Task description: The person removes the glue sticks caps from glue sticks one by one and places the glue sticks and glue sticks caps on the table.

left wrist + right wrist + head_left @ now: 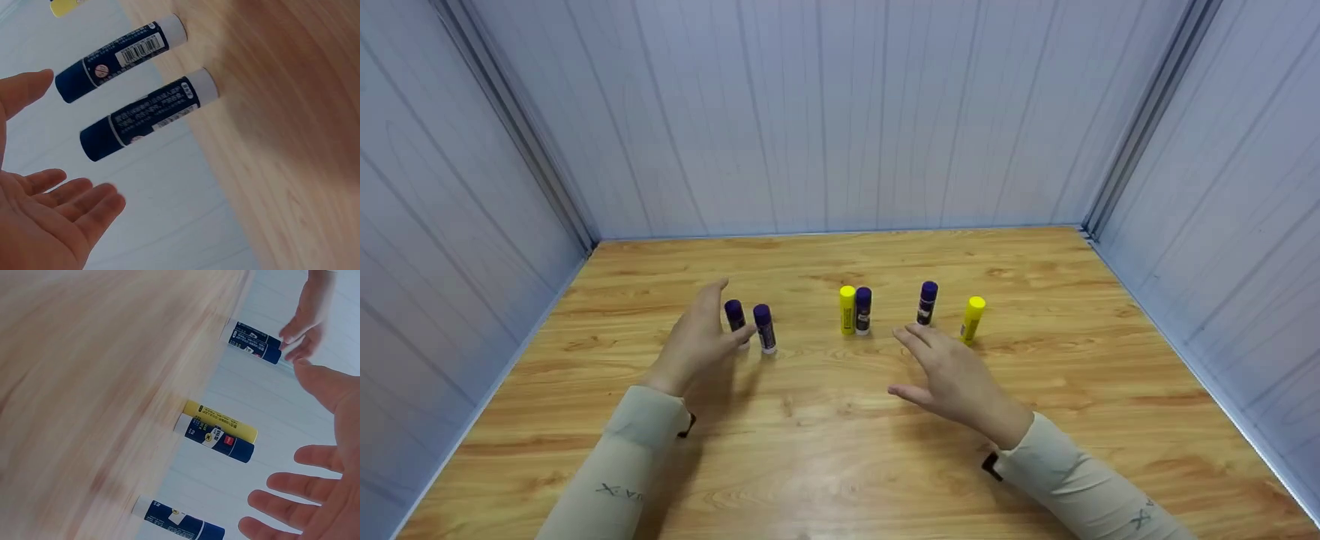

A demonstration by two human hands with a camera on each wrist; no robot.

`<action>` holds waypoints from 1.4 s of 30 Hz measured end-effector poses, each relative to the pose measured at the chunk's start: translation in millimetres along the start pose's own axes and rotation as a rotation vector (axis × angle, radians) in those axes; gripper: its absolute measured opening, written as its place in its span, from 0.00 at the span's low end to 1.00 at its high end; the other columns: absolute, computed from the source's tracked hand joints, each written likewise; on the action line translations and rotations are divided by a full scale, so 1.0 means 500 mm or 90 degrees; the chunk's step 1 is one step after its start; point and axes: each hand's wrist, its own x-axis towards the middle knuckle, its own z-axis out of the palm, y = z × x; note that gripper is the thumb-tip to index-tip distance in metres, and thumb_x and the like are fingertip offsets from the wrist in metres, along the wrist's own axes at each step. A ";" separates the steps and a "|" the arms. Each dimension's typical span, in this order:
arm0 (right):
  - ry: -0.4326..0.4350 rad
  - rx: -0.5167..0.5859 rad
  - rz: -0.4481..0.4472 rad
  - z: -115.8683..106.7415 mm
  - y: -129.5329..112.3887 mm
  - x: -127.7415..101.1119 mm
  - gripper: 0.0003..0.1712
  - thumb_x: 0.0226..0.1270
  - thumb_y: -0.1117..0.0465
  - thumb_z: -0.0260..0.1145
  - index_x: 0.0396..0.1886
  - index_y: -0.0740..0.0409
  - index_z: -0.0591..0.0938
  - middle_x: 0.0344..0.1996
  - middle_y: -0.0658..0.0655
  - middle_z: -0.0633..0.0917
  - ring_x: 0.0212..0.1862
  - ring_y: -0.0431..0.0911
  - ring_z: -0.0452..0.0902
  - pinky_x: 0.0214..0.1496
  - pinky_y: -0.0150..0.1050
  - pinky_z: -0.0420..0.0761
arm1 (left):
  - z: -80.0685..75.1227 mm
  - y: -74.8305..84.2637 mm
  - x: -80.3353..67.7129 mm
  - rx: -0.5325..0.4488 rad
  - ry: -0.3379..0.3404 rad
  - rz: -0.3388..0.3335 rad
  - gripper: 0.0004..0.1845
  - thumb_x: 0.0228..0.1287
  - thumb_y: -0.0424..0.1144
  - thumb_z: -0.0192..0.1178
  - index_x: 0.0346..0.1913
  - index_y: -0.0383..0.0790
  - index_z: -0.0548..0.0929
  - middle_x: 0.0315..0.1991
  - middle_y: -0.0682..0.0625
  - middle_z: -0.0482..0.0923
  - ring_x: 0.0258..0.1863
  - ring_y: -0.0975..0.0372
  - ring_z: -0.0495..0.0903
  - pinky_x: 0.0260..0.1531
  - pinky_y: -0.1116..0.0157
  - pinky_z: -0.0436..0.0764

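Note:
Two dark blue glue sticks stand upright side by side at the left: one (734, 312) partly behind my left thumb, the other (765, 330) just right of it. My left hand (696, 341) is beside them, thumb and fingers spread, and in the left wrist view a gap shows between it and both sticks. My right hand (956, 379) hovers with its fingers extended in front of another blue glue stick (927, 303), whose base it hides in the head view. A yellow glue stick (973, 319) stands behind that hand. Neither hand holds anything.
Near the middle, a yellow glue stick (847, 310) and a blue glue stick (863, 312) stand close together. All the sticks are on a wood-grain table (795, 457), with pale panel walls (847, 120) at the back and both sides.

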 end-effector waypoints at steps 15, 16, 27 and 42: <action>0.031 -0.014 -0.039 0.005 0.003 -0.007 0.40 0.64 0.47 0.84 0.69 0.62 0.81 0.61 0.61 0.88 0.61 0.56 0.87 0.61 0.52 0.88 | 0.018 -0.047 0.019 -0.196 -0.093 -0.139 0.35 0.78 0.40 0.67 0.79 0.34 0.67 0.75 0.34 0.72 0.76 0.39 0.71 0.79 0.39 0.68; 0.032 -0.013 -0.038 0.005 0.003 -0.007 0.39 0.64 0.47 0.84 0.69 0.62 0.81 0.61 0.61 0.88 0.61 0.56 0.87 0.61 0.52 0.88 | 0.020 -0.048 0.020 -0.212 -0.095 -0.146 0.31 0.77 0.40 0.67 0.77 0.34 0.70 0.72 0.35 0.75 0.74 0.41 0.73 0.78 0.40 0.69; 0.030 -0.015 -0.029 0.010 0.003 -0.010 0.38 0.64 0.49 0.84 0.68 0.61 0.82 0.58 0.61 0.89 0.58 0.56 0.88 0.58 0.51 0.89 | 0.028 -0.059 0.024 -0.310 -0.109 -0.167 0.21 0.81 0.34 0.61 0.70 0.32 0.77 0.65 0.39 0.82 0.71 0.47 0.78 0.76 0.46 0.74; 0.049 -0.008 0.003 -0.013 0.019 0.009 0.40 0.64 0.48 0.84 0.69 0.64 0.81 0.60 0.64 0.89 0.59 0.59 0.88 0.58 0.54 0.89 | 0.013 -0.061 0.029 -0.229 -0.062 -0.131 0.23 0.81 0.39 0.62 0.70 0.29 0.75 0.64 0.34 0.83 0.67 0.43 0.81 0.73 0.45 0.78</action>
